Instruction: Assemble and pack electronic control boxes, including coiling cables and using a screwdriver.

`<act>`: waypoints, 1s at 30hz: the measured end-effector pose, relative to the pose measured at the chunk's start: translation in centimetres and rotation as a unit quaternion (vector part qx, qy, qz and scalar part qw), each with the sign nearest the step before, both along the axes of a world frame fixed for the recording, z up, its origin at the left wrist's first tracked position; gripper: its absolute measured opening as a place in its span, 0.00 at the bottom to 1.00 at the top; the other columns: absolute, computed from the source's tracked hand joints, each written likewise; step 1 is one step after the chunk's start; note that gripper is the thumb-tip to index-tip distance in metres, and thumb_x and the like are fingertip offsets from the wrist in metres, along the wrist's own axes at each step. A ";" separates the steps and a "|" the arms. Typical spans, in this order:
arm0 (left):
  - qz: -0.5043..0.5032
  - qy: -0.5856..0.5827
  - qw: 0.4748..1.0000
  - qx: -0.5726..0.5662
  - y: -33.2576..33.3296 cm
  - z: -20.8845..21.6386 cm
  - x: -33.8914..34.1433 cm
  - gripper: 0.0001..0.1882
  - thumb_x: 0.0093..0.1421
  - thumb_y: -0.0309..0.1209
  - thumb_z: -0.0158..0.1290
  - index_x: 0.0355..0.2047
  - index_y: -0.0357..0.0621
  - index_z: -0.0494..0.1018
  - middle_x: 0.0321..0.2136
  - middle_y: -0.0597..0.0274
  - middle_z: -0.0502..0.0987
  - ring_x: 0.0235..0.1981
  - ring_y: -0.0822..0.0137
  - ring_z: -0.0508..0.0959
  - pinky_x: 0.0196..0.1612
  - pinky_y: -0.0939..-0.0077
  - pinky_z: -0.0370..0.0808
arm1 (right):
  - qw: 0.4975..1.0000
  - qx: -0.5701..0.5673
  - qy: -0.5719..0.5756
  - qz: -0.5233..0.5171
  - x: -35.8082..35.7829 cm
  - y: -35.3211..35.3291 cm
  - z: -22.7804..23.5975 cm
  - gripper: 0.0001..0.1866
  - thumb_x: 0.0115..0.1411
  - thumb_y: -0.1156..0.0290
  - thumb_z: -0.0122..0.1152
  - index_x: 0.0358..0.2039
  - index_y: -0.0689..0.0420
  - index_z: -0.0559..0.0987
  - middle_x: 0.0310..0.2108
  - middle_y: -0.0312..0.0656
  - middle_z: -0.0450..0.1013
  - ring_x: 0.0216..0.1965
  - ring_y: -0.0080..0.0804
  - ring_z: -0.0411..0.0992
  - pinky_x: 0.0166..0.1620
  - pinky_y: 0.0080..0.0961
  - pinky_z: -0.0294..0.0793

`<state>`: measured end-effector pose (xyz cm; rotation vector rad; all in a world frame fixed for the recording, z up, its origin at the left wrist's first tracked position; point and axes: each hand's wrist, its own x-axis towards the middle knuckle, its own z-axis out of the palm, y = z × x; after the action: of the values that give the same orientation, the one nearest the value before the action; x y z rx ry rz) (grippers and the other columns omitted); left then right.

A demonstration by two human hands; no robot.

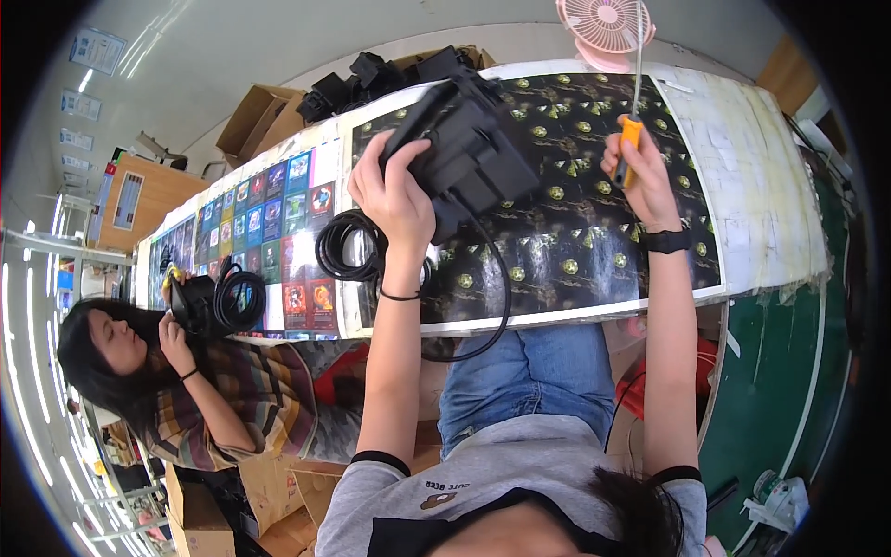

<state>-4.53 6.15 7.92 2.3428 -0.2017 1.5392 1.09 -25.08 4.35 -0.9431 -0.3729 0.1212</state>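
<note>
- Closest to the camera is the grey shirt (464,464), with loose hair (640,506) hanging at the shoulder; if the head bends forward, this hair could cover part of the view.
- Over the lap hangs a loop of black cable (508,288), past the table edge; I think a knee or the left forearm could catch it and pull the device crooked.
- The right hand (645,176) has its fingers closed around the orange handle of a screwdriver (631,139), its shaft pointing up, well apart from the device. A careless swing could scratch something, because the shaft is long and bare.
- The left hand (394,200) grips the edge of the black device (483,153), which is tilted over the table's dark printed sheet (594,232). Whether its underside touches the sheet, I cannot tell. With only one hand holding it, it could slip or turn if its weight is uneven.
- Beside the left wrist lies a cable coil (339,246), which could tangle with the loop.
- Further left, a co-worker (232,390) holds another black unit (195,302).
- Farthest is a pink fan (608,19), behind the shaft in view; a high swing might knock it, if it is near enough.
</note>
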 end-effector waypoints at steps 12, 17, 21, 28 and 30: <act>-0.157 0.022 0.980 0.120 -3.1 1.0 -2.0 0.15 0.46 0.24 0.55 0.29 0.63 0.82 0.38 0.75 0.78 0.36 0.72 0.75 0.44 0.76 0.62 | 0.994 -0.098 0.020 -0.052 -1.1 2.3 0.1 0.19 0.62 0.69 0.61 0.52 0.59 0.71 0.39 0.35 0.75 0.24 0.12 0.63 0.27 0.10 0.63; -0.154 0.020 0.981 0.119 -3.2 1.1 -1.8 0.13 0.46 0.25 0.56 0.29 0.62 0.82 0.38 0.75 0.78 0.37 0.72 0.76 0.45 0.76 0.62 | 0.993 -0.108 0.002 -0.046 -1.0 2.3 0.1 0.19 0.61 0.70 0.63 0.52 0.56 0.71 0.43 0.33 0.74 0.28 0.12 0.65 0.28 0.11 0.65; -0.155 0.036 0.980 0.118 -3.1 1.3 -1.6 0.13 0.46 0.25 0.56 0.29 0.61 0.83 0.38 0.74 0.79 0.37 0.71 0.76 0.46 0.75 0.62 | 0.989 -0.133 -0.043 -0.051 -1.5 2.4 0.6 0.21 0.55 0.75 0.68 0.48 0.57 0.72 0.42 0.34 0.75 0.32 0.14 0.68 0.33 0.13 0.68; -0.165 0.056 0.978 0.112 -3.5 1.6 -1.0 0.15 0.47 0.22 0.57 0.31 0.60 0.83 0.38 0.72 0.79 0.38 0.69 0.75 0.46 0.74 0.62 | 0.970 -0.184 -0.089 -0.130 -1.4 3.2 0.2 0.21 0.52 0.79 0.70 0.46 0.58 0.73 0.40 0.37 0.76 0.41 0.20 0.73 0.46 0.18 0.71; -0.163 0.057 0.979 0.112 -3.4 1.7 -1.0 0.15 0.47 0.21 0.57 0.31 0.60 0.83 0.38 0.72 0.79 0.39 0.69 0.75 0.46 0.74 0.62 | 0.971 -0.180 -0.085 -0.132 -1.3 3.4 0.2 0.21 0.51 0.79 0.70 0.45 0.58 0.72 0.40 0.38 0.76 0.42 0.21 0.74 0.47 0.19 0.71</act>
<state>-5.58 2.70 9.64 2.4051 -0.7267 1.2772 -0.19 -21.66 4.60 -1.3583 -0.3863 -0.1410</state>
